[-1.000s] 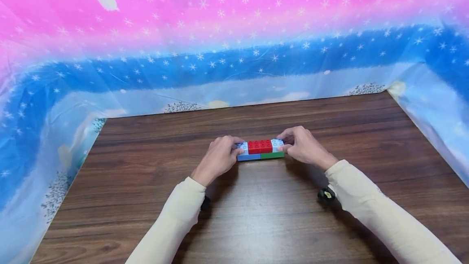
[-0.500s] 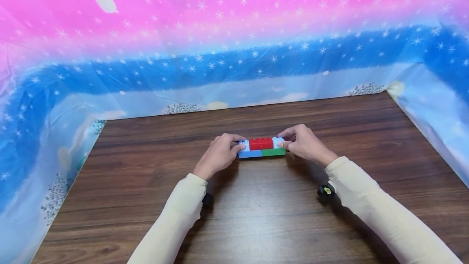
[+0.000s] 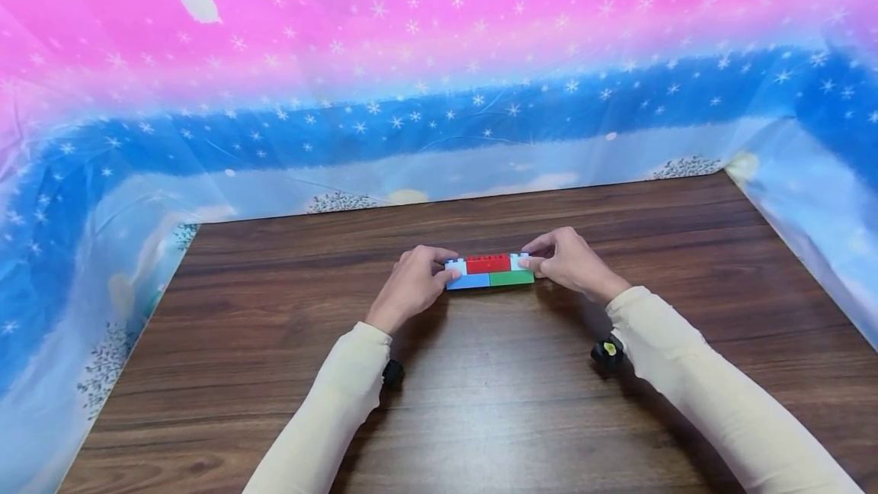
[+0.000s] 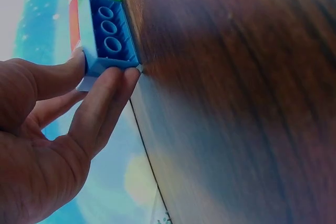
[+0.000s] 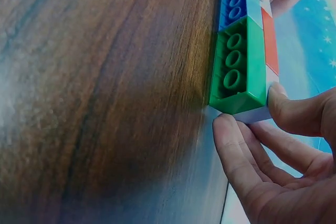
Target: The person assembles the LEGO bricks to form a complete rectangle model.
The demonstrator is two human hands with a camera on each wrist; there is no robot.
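Observation:
Two layers of toy building bricks are joined into one bar in the head view. Below are a blue brick (image 3: 469, 280) and a green brick (image 3: 511, 278), end to end. On top, a red brick (image 3: 488, 264) sits between two pale blue bricks, the left one (image 3: 459, 266) and the right one (image 3: 517, 262). My left hand (image 3: 411, 286) pinches the left end between thumb and fingers. At the right end my right hand (image 3: 571, 267) does likewise. Both wrist views look into the hollow undersides of the blue brick (image 4: 109, 27) and green brick (image 5: 239, 66), tilted up toward the cameras.
The brown wood-grain table (image 3: 473, 402) spreads under both arms. A pink and blue snowflake cloth (image 3: 411, 82) hangs behind it and along its sides. A small black device sits at each wrist, the right one (image 3: 607, 353) with a yellow mark.
Both hands have raised and tipped the brick bar, so its front side faces the head camera more and the studs on top show less. Both hands keep their hold.

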